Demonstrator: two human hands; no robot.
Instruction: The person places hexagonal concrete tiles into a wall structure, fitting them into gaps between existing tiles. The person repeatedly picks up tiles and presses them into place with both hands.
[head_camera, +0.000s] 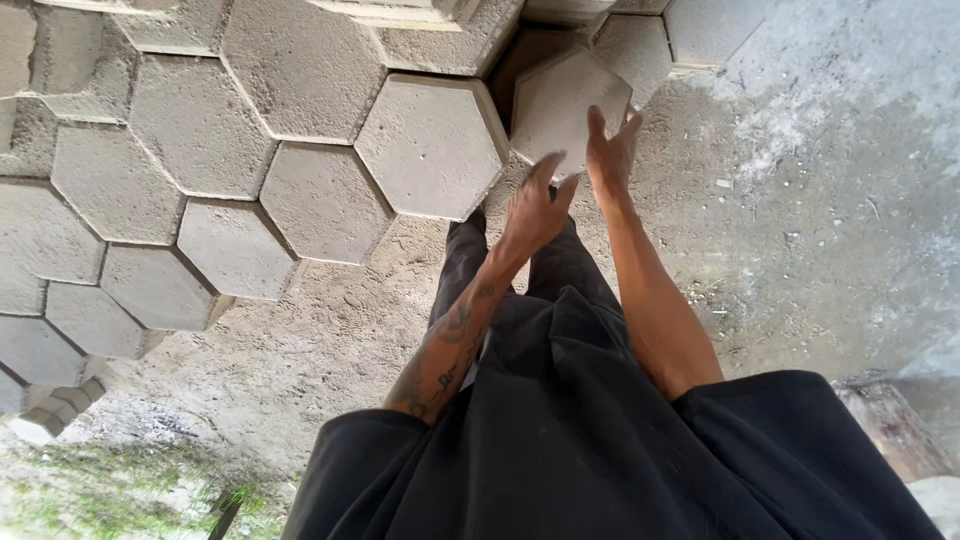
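Two bare hands reach forward and down over the person's black shirt (600, 450) and dark trousers (470, 250). Nearest the body lies the sand bed (300, 350), loose and unpaved, running from the grass patch (110, 490) at the lower left up under the feet.

Further out, the left hand (535, 205) hangs with its fingers spread and slack, holding nothing, just short of the tilted hexagonal paver (568, 100). The right hand (612, 150) is open too, its fingertips laid against the lower edge of that same paver; it grips nothing, only touches. This paver stands tipped on edge at the open end of the laid field, with a dark gap (525, 60) behind it, so it looks to be not yet bedded flat.

Left of it, the hexagonal paver field (200, 130) is set, the blocks fitted edge to edge in a honeycomb, the nearest one (430, 145) just beside the tilted block. By my reading, much of the laying on that side is done, while the sand in the foreground and the tilted block remain to do.

Right of the hands spreads rough concrete ground (830, 200), dusted white. No container shows anywhere in view.
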